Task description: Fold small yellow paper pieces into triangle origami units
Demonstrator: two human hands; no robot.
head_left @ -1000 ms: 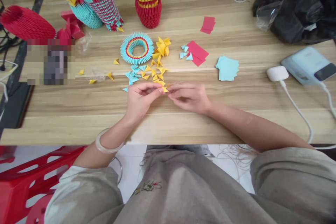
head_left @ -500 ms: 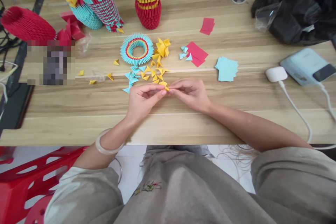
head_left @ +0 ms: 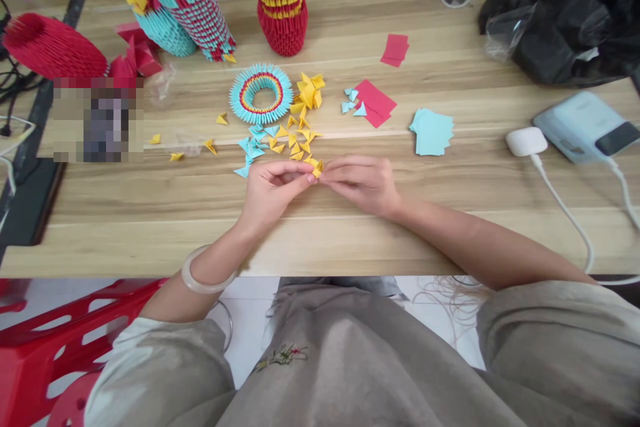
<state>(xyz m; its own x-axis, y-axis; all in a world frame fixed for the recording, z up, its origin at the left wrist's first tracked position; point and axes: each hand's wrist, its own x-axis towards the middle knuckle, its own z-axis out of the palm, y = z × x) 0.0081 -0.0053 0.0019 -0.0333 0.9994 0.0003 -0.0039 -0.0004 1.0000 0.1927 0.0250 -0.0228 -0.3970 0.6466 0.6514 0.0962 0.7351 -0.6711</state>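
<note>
Left hand (head_left: 270, 190) and right hand (head_left: 363, 183) meet at table (head_left: 450, 227) centre, fingers pinched narrow on one small yellow paper piece (head_left: 316, 169), approx. mid-fold by the look of it. At 12 o'clock lie folded yellow and blue pieces (head_left: 285, 137) and a part-built paper ring (head_left: 261, 93); unfolded blue sheets (head_left: 433, 131) at 2 remain.

From my feed I see a yellow folded piece (head_left: 317, 169), a turquoise ring (head_left: 261, 93) banded red and yellow at twelve o'clock, pale blue sheets (head_left: 432, 131) at two o'clock, and a light woodgrain counter (head_left: 150, 200).
</note>
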